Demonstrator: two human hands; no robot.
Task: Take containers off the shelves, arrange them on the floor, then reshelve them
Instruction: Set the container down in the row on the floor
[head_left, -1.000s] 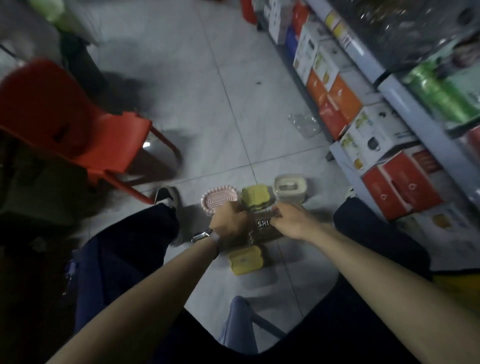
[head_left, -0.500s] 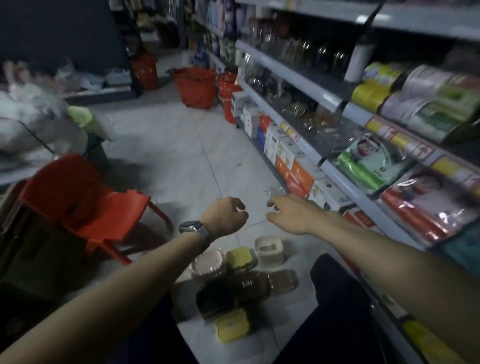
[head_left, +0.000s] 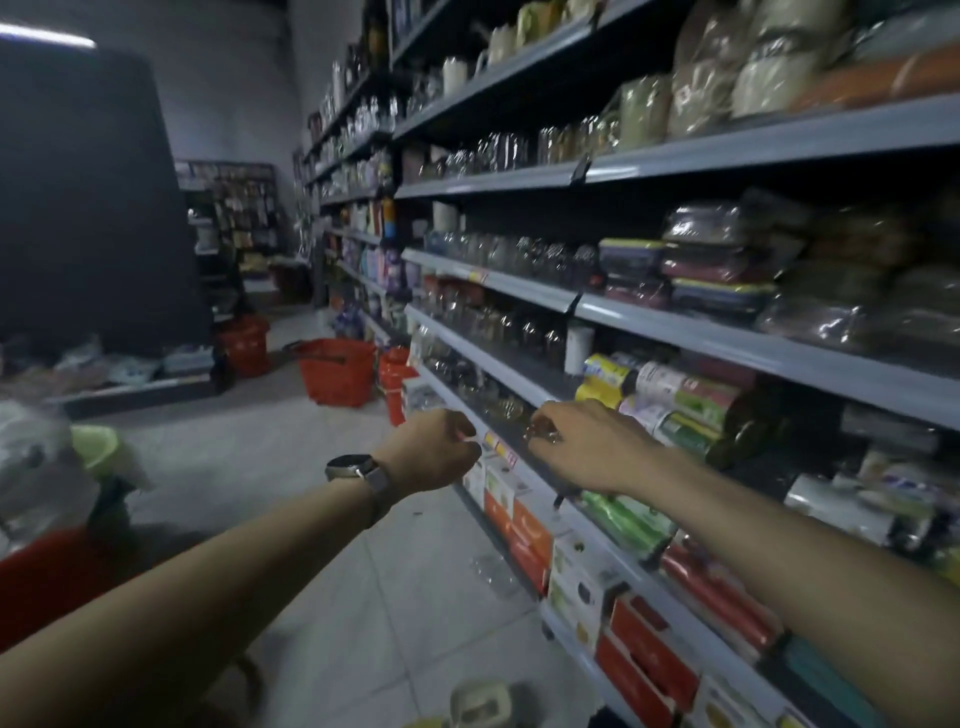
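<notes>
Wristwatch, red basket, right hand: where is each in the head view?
wristwatch (head_left: 347, 464): head view, on its round face.
red basket (head_left: 337, 379): head view, on its front wall.
right hand (head_left: 589, 449): head view, on the back of the hand.

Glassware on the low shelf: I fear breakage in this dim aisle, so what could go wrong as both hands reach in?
1. The glassware stands crowded near the shelf edge; the right hand or left hand might knock a piece off.
2. A cream container and a clear item lie on the floor below; a careless step could hit them.
</notes>
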